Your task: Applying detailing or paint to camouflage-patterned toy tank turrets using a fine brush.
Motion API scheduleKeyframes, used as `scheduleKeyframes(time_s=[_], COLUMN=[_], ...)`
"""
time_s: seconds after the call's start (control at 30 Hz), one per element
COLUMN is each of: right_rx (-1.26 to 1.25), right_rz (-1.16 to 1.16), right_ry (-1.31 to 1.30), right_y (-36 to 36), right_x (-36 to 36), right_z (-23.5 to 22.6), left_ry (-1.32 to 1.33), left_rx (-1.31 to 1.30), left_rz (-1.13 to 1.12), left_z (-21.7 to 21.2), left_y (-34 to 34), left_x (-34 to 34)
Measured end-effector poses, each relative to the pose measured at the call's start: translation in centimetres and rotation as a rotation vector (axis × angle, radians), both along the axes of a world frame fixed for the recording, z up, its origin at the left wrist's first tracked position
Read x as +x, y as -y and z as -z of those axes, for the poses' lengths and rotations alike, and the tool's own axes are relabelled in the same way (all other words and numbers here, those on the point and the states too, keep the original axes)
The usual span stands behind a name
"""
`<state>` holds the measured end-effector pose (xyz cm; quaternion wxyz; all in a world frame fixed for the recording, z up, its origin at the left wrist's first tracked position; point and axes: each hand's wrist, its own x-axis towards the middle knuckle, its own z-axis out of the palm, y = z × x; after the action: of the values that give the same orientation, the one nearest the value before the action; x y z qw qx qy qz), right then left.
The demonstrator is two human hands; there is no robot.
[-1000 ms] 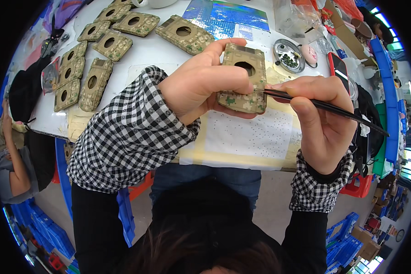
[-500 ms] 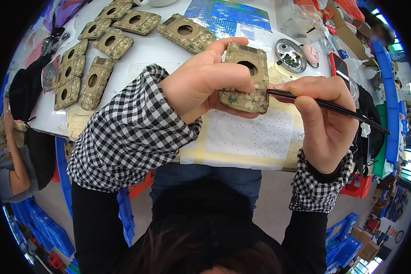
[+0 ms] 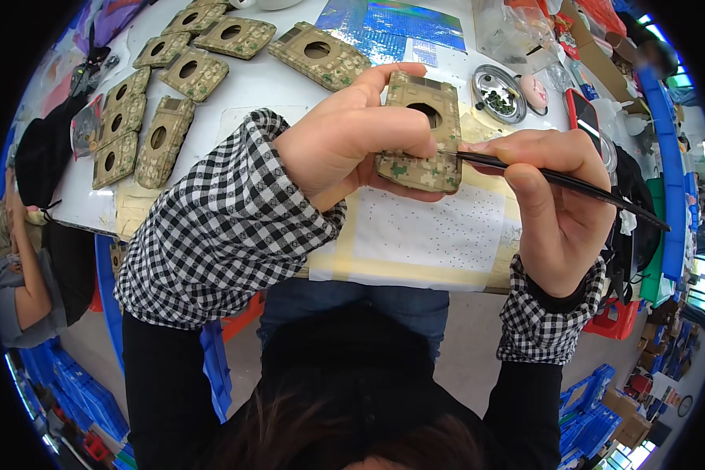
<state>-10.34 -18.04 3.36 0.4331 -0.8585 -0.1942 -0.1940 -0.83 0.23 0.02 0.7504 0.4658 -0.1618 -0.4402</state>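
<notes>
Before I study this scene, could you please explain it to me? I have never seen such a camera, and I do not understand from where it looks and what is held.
There is no machine here, only a person's two bare hands. A wide fisheye camera on the person's head looks down, so straight edges bend near the rim; picture left is the person's left.

The left hand holds a camouflage-patterned shell with a round hole. The right hand holds a thin dark tool, its tip at the shell.

On the white table lie similar shells toward the left, a shiny blue sheet at the far side, and a speckled white sheet nearby. To the right is a round dish with small dark green pieces.
</notes>
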Motion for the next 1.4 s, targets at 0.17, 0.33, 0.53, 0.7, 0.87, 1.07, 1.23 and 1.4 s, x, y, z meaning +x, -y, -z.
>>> scheduleKeyframes(time_s=[0.17,0.33,0.53,0.7,0.87,1.07,1.23,1.4], right_rx=[0.005,-0.016,0.019,0.044,0.040,0.031,0.052,0.051], right_rz=[0.002,0.006,0.001,0.007,0.014,0.017,0.020,0.027], right_ry=[0.005,0.006,0.013,0.002,0.006,0.017,0.001,0.006], right_y=[-0.01,-0.05,-0.01,0.02,-0.09,-0.16,-0.08,-0.13], right_x=[-0.02,-0.06,0.02,-0.05,-0.02,0.00,-0.10,-0.01], right_z=[0.05,-0.04,0.18,0.22,0.25,0.30,0.42,0.43], left_ry=[0.013,0.016,0.024,0.024,0.029,0.016,-0.067,-0.035], left_rx=[0.004,0.009,0.008,0.009,0.016,0.010,-0.030,-0.015], left_rz=[-0.001,0.003,0.002,-0.007,-0.016,-0.018,-0.005,-0.024], left_z=[-0.16,-0.17,0.00,-0.16,-0.17,-0.17,-0.09,-0.09], left_y=[0.04,0.01,0.08,0.05,0.06,0.07,-0.01,0.05], left_x=[-0.13,-0.07,0.00,-0.14,-0.17,-0.16,0.03,-0.07])
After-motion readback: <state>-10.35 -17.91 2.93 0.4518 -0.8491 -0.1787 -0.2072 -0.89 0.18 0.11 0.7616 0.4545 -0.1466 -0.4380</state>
